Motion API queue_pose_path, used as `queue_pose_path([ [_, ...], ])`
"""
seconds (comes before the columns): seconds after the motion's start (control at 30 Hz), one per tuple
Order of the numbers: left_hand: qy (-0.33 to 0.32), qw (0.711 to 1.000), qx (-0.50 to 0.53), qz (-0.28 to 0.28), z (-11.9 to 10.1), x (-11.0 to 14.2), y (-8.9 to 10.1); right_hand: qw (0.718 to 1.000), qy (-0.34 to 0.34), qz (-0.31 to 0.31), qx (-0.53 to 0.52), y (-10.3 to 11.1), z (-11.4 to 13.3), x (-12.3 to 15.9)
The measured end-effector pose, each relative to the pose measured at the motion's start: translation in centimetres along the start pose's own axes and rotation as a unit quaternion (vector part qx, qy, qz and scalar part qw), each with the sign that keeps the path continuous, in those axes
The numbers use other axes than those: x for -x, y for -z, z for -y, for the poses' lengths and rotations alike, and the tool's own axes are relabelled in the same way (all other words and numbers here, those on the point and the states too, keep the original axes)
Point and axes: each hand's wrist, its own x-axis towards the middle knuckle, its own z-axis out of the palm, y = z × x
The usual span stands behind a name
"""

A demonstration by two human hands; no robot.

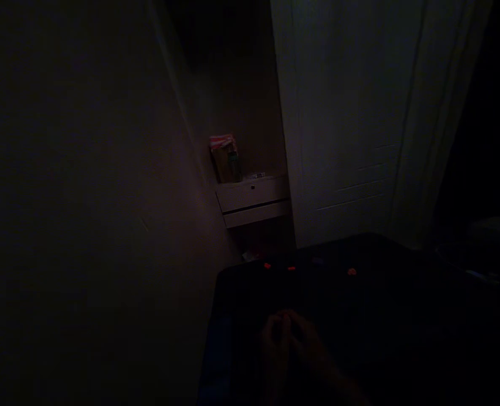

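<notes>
The room is very dark. My left hand (274, 335) and my right hand (304, 334) meet low in the view, above a dark bed-like surface (250, 293). Their fingertips are pinched together at one spot. Whatever lies between them, if anything, is too small and dim to make out. Beyond the hands, a small red piece (267, 265), another red piece (291, 268) and an orange-red piece (352, 272) lie spread along the far part of the surface. A dim bluish piece (318, 261) lies among them.
A pale wall (106, 225) rises on the left. Behind the surface stands a white drawer unit (253, 194) in a recess, bearing a box-like item (223, 160) with a red-striped top. A large pale door or panel (343, 113) fills the back right. Dim objects lie far right.
</notes>
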Motion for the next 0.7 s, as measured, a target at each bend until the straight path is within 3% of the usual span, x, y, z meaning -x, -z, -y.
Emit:
queue_pose_path([
  [0.23, 0.002, 1.000, -0.022, 0.012, -0.2, -0.6, 0.3, 0.999, 0.021, -0.030, 0.011, -0.9, -0.2, 0.0],
  [0.43, 0.013, 0.998, -0.053, 0.013, -0.1, -0.8, 0.5, 0.999, 0.026, -0.019, -0.005, -1.2, -0.1, -0.1],
  [0.7, 0.039, 0.999, -0.028, -0.018, 0.4, -0.7, 0.1, 0.999, 0.019, -0.029, -0.001, -1.0, -0.7, 0.0],
])
